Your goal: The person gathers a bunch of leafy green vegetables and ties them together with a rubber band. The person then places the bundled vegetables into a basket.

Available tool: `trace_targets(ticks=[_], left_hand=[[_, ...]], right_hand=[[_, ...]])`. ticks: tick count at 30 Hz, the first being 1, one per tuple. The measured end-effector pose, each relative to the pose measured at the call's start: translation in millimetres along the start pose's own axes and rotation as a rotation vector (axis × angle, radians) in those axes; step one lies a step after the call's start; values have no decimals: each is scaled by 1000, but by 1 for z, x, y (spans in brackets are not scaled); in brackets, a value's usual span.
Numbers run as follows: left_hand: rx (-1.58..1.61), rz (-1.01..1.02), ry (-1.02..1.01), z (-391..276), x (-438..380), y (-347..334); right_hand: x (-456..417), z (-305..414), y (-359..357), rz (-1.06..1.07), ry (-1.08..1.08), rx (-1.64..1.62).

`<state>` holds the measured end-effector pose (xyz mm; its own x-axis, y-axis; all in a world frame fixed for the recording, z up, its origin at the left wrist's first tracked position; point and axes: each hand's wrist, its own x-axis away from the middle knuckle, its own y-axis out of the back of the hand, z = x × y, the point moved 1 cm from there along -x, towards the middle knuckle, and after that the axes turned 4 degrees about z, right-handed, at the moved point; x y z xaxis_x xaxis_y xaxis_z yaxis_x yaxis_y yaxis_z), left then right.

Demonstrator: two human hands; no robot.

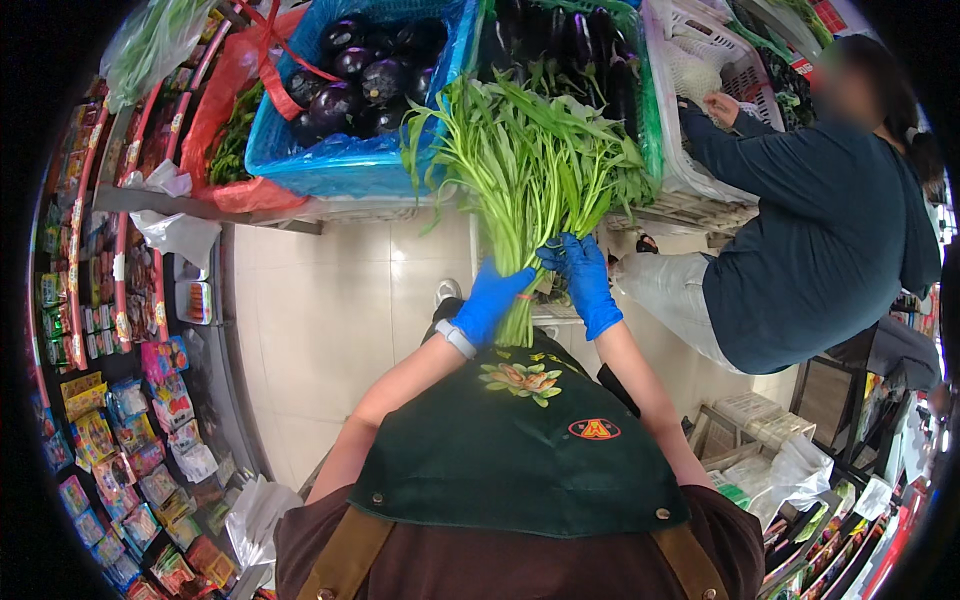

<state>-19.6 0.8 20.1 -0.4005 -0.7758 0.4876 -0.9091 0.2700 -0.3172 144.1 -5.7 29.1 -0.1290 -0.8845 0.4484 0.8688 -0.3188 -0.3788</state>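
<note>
Both of my hands wear blue gloves. My left hand (491, 298) is closed around the lower stems of a large bunch of leafy greens (525, 187), held upright before my green apron. A red band (524, 296) circles the stems just beside the left thumb. At the right side of the bunch, my right hand (583, 274) has its fingers bent against the stems; whether they grip any is partly hidden. The leaves spread over the front edges of a blue crate (337, 169) of round eggplants (351, 64) and a green-lined crate (651, 112) of long eggplants (581, 37).
Another person (810, 187) stands close on the right, reaching into a white crate (739, 52). Packaged goods (112, 435) fill the shelves at left. A metal rail (172, 204) runs below the red bag (214, 112). White crates (765, 420) stand at lower right.
</note>
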Motion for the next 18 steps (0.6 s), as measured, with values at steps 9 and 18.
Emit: trace_targets(ticks=[9, 18], left_hand=[[18, 30, -15, -8, 5, -3], [-9, -18, -41, -4, 8, -4]], right_hand=[[-14, -6, 7, 51, 194, 457], [-16, -8, 4, -151, 314, 442]])
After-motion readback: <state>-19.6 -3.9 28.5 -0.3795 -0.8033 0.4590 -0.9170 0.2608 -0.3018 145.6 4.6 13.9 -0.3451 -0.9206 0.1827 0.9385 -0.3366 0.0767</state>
